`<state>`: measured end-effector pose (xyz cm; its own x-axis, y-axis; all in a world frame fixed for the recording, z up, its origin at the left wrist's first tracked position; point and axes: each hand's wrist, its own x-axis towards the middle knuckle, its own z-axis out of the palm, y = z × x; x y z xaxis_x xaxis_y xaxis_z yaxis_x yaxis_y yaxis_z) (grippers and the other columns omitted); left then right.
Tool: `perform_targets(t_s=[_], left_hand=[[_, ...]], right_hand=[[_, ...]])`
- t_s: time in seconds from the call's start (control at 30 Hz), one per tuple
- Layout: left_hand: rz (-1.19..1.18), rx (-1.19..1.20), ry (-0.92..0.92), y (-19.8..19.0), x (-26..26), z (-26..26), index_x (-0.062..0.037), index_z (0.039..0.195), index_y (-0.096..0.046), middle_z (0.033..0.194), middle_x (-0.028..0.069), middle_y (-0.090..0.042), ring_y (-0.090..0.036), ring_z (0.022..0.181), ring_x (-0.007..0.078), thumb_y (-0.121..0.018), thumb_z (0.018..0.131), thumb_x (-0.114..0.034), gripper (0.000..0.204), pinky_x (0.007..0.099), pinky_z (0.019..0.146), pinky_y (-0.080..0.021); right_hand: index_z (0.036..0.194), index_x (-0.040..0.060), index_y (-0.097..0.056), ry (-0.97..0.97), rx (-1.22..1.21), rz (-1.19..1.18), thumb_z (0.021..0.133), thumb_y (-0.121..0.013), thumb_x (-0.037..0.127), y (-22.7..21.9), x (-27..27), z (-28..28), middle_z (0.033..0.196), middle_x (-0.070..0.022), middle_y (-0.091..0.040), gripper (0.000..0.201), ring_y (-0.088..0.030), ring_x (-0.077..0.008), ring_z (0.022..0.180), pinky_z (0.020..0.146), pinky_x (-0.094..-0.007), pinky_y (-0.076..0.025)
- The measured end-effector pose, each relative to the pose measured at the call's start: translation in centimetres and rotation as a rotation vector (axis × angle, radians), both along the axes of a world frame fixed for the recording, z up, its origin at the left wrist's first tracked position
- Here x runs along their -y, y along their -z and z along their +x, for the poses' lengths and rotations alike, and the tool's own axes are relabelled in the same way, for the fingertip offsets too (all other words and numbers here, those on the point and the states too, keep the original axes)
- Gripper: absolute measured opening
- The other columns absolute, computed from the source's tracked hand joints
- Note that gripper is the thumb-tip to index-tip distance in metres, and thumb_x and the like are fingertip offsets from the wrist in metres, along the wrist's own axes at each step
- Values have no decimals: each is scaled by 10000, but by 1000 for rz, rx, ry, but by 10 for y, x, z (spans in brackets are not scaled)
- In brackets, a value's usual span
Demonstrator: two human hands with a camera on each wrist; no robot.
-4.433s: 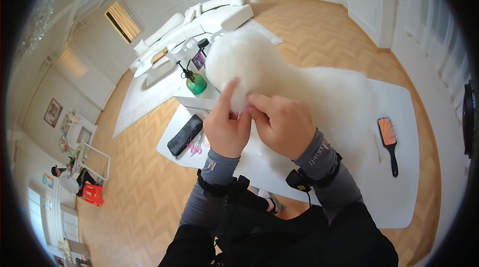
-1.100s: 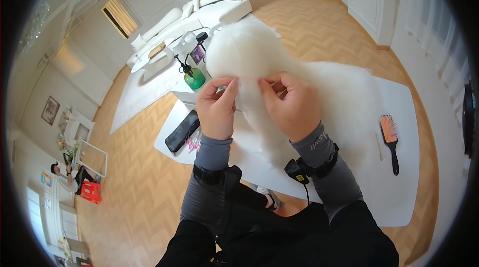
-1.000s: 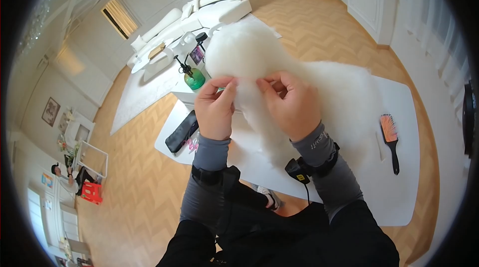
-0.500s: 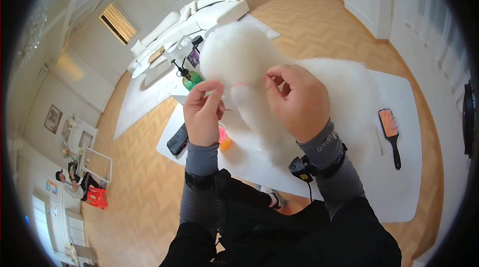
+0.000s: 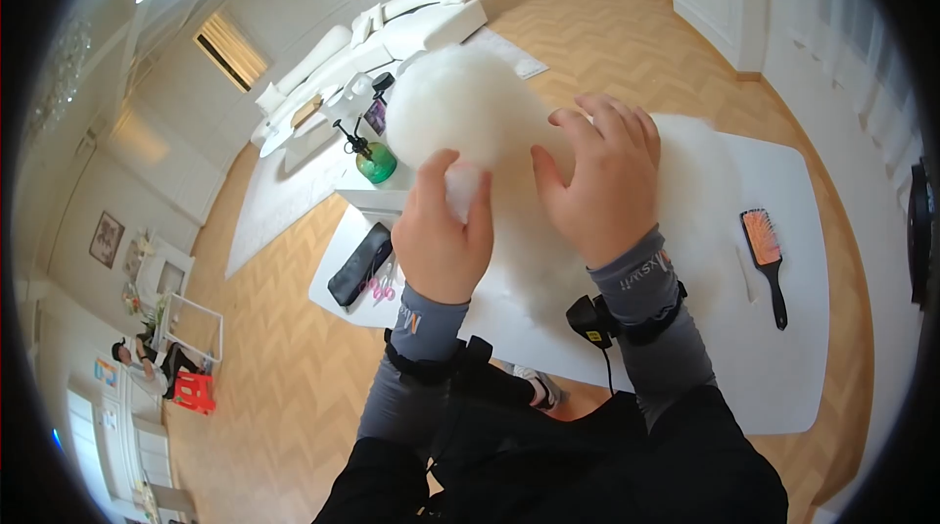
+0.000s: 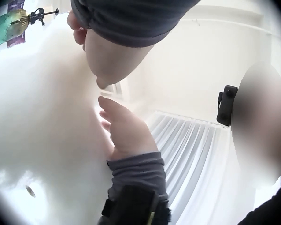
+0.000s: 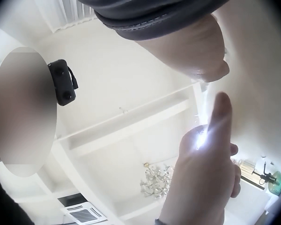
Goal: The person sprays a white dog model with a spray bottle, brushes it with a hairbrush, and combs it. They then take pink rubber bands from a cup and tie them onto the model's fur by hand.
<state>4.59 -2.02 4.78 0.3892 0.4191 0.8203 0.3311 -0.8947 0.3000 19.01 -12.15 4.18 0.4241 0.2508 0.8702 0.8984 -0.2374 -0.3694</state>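
A large white fluffy body, shaped like a seated or standing dog (image 5: 460, 98), is on the white table (image 5: 774, 377). My left hand (image 5: 446, 230) has its index finger and thumb on either side of a rounded white fur lobe (image 5: 463, 193) below the head part. My right hand (image 5: 609, 181) is spread, fingers apart, over the fluffy body just to the right, holding nothing. In the left wrist view, the left hand (image 6: 113, 58) and right hand (image 6: 129, 129) face each other at the fur. The right wrist view shows the left hand's thumb (image 7: 221, 110) raised.
A brush (image 5: 764, 264) with orange bristles lies at the table's right, beside a thin pale stick (image 5: 746, 274). At the left are a black pouch (image 5: 360, 264) and pink-handled scissors (image 5: 380, 289). A green spray bottle (image 5: 375, 162) stands behind. A person (image 5: 147, 367) sits far left.
Both hands first worked at the lobe, then pinched at either side of it and drew apart. Now the left hand has come back around the lobe, and the right has spread its fingers and moved right.
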Motion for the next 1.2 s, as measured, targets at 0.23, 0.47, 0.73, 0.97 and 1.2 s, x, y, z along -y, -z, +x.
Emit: perform_targets(t_s=[0.23, 0.47, 0.73, 0.97, 1.2], left_hand=[[-141, 172, 265, 7, -11, -11, -28, 1111, -712, 813, 115, -732, -708, 701, 198, -694, 990, -81, 133, 299, 636, -530], [-377, 285, 416, 2, -7, -23, -3, 1167, -674, 950, 73, -708, -551, 645, 49, -591, 1078, -112, 164, 200, 539, -420], [-485, 340, 450, -9, -4, -24, -11, 1120, -646, 916, 66, -692, -503, 563, 44, -570, 1091, -134, 147, 202, 515, -392], [-530, 313, 496, -9, -2, -23, -22, 1105, -639, 911, 60, -691, -508, 578, 44, -583, 1090, -139, 131, 197, 524, -397], [-537, 296, 495, -8, 2, -24, -2, 1106, -669, 875, 50, -715, -540, 632, 32, -652, 1051, -101, 114, 193, 573, -415]], right_hand=[[1228, 76, -706, -59, -50, -114, 871, -748, 234, 6, -2, 3, 1278, -146, -667, 393, -570, -328, 1294, 1189, -514, -336], [1487, 143, -583, -354, 154, -46, 865, -687, 109, 1, -9, -5, 1477, -183, -570, 631, -546, -404, 1333, 1135, -522, -398], [1463, 198, -603, -374, 153, -74, 885, -663, 94, 2, -14, -16, 1486, -182, -535, 590, -527, -390, 1340, 1080, -518, -409], [1183, 209, -769, -402, 236, 186, 842, -759, 136, 0, -20, -19, 1302, -77, -646, 349, -615, -276, 1156, 931, -419, -447], [1087, 195, -794, -358, 205, 194, 826, -770, 125, 2, -20, -19, 1164, -53, -664, 272, -628, -250, 1047, 878, -411, -451]])
